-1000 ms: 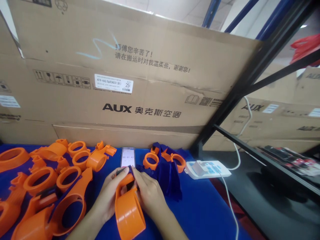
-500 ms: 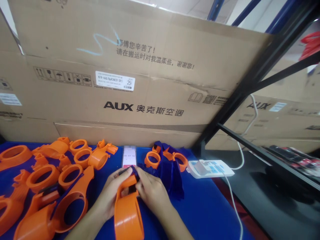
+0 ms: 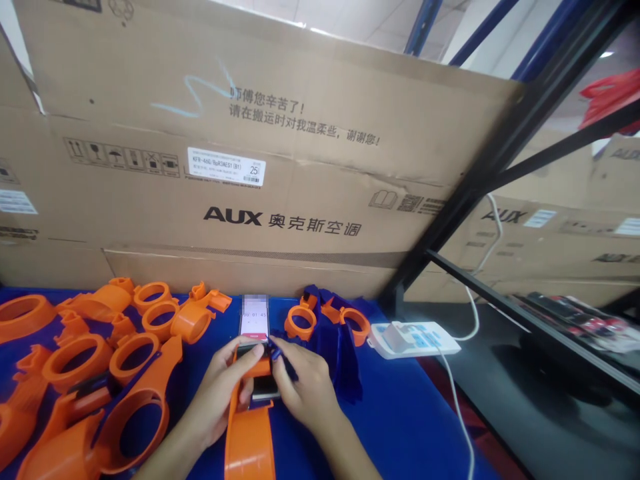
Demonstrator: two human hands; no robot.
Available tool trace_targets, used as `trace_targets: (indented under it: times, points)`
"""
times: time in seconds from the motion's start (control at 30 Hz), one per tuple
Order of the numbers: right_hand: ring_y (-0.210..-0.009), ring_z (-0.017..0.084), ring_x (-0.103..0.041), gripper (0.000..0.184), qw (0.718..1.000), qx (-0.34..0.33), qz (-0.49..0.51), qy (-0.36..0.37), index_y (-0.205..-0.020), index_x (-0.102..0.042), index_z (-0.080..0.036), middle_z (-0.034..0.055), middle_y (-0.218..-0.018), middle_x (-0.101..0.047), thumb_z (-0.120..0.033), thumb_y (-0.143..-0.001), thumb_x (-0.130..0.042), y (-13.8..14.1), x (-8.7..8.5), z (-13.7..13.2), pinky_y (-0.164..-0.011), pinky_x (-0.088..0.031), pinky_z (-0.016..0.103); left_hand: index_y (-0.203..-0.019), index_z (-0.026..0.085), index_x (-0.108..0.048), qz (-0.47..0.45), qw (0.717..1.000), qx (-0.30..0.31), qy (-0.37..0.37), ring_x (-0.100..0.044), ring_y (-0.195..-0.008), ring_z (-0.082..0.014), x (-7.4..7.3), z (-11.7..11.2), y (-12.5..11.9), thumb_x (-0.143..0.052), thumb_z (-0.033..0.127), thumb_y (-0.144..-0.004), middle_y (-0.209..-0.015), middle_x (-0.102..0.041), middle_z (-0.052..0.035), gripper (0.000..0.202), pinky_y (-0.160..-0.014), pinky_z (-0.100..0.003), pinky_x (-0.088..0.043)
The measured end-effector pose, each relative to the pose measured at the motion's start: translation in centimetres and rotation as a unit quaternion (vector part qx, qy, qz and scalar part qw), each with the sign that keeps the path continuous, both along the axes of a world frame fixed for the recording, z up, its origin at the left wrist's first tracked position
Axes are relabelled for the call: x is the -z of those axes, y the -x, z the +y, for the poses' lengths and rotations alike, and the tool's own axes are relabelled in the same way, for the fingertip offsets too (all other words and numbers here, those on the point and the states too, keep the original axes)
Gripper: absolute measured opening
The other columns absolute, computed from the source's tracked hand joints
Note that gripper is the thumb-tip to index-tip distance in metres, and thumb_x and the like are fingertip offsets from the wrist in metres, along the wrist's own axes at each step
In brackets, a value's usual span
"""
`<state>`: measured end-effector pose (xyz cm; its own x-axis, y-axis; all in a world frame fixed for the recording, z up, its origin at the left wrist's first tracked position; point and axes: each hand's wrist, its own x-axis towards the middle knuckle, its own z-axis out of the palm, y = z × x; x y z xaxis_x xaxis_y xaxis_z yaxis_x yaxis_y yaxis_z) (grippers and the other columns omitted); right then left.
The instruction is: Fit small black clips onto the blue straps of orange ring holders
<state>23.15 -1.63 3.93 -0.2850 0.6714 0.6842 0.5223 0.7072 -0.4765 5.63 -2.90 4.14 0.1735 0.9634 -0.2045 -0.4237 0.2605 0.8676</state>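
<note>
An orange plastic tape dispenser (image 3: 250, 443) is in my left hand (image 3: 220, 380), its wide ring pointing down towards me. My left fingers close around the dispenser's upper end, with the thumb pressed on a dark part there. My right hand (image 3: 307, 380) is at the same end, thumb and forefinger pinching a small scrap of dark blue film (image 3: 275, 351). Whether that scrap is fixed to the dispenser is hard to make out. Just beyond my hands lies a phone (image 3: 254, 319) with a running timer on its screen.
Several more orange tape dispensers (image 3: 133, 427) lie on the blue table cover (image 3: 400, 427) at left. Crumpled blue film (image 3: 343, 367) and more orange pieces (image 3: 301, 323) are right of the phone. A white power strip (image 3: 415, 339) with cables and a cardboard box (image 3: 285, 173) stand behind.
My right fingers have shifted at the dispenser's upper end, showing the blue scrap between them. The dispenser has turned slightly and moved a little left. The camera view has shifted slightly.
</note>
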Motion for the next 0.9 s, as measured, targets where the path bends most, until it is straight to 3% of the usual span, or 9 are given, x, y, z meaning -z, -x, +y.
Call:
trace_targets:
  times: [0.07,0.17,0.27,0.47,0.6,0.8,0.9]
  points:
    - [-0.088,0.023,-0.078,0.023,0.997,0.057,0.042,0.007,-0.115,-0.072,-0.02,0.0084,-0.102,-0.081,-0.02,-0.1,-0.055,-0.8,-0.6,0.2,-0.083,-0.063,0.035,-0.095,0.02,-0.071,0.006,1.0,0.003,-0.001,-0.033,-0.034,-0.0078,0.2,0.2,0.3,-0.077,0.051,-0.084,-0.04,-0.044,0.0068,0.034,-0.038,-0.02,-0.027]
    - [-0.076,0.022,-0.073,0.014,0.976,0.194,0.096,-0.001,-0.096,-0.072,-0.02,0.0061,-0.086,-0.077,-0.026,-0.099,-0.059,-2.9,-1.5,1.1,-0.076,-0.059,0.035,-0.101,0.021,-0.07,-0.006,0.999,-0.032,-0.002,-0.038,-0.037,-0.0093,0.2,0.5,0.8,-0.076,0.048,-0.086,-0.044,-0.05,0.0053,0.032,-0.041,-0.02,-0.031]
    - [-0.075,0.023,-0.067,0.01,0.961,0.268,0.067,-0.008,-0.094,-0.069,-0.02,0.0055,-0.084,-0.072,-0.026,-0.093,-0.061,-4.9,-2.0,2.2,-0.072,-0.054,0.035,-0.103,0.021,-0.068,-0.011,0.998,-0.065,0.002,-0.042,-0.04,-0.0101,0.2,0.7,1.1,-0.074,0.047,-0.087,-0.048,-0.053,0.0043,0.031,-0.044,-0.021,-0.035]
    - [-0.077,0.025,-0.06,0.009,0.951,0.278,-0.13,0.045,-0.089,-0.069,-0.022,0.0043,-0.078,-0.07,-0.019,-0.082,-0.064,-6.1,-1.4,2.7,-0.071,-0.04,0.035,-0.097,0.021,-0.067,-0.003,0.997,-0.079,0.005,-0.043,-0.041,-0.0098,0.1,1.0,1.1,-0.075,0.047,-0.086,-0.049,-0.055,0.0038,0.029,-0.046,-0.021,-0.037]
    - [-0.08,0.026,-0.058,0.012,0.94,0.278,-0.194,0.046,-0.086,-0.069,-0.021,0.0066,-0.085,-0.071,-0.015,-0.077,-0.066,-5.9,-0.8,2.6,-0.07,-0.035,0.036,-0.093,0.022,-0.067,-0.006,0.997,-0.074,-0.001,-0.043,-0.041,-0.0093,0.1,1.0,1.0,-0.074,0.046,-0.086,-0.048,-0.055,0.004,0.026,-0.047,-0.021,-0.039]
    - [-0.083,0.028,-0.057,0.01,0.946,0.284,-0.156,0.026,-0.093,-0.07,-0.021,0.0091,-0.089,-0.07,-0.02,-0.084,-0.064,-5.9,-1.1,2.8,-0.07,-0.037,0.038,-0.092,0.021,-0.068,0.0,0.997,-0.083,-0.004,-0.041,-0.04,-0.0065,0.5,1.0,0.9,-0.082,0.042,-0.08,-0.051,-0.055,0.0045,0.028,-0.042,-0.017,-0.032]
    - [-0.08,0.025,-0.059,0.01,0.974,0.217,-0.058,0.025,-0.089,-0.068,-0.021,0.0062,-0.084,-0.069,-0.022,-0.093,-0.059,-5.0,-1.7,2.5,-0.076,-0.044,0.04,-0.093,0.02,-0.07,0.001,0.997,-0.081,-0.011,-0.04,-0.041,-0.0061,0.5,1.2,0.8,-0.084,0.041,-0.078,-0.052,-0.054,0.0048,0.029,-0.041,-0.017,-0.03]
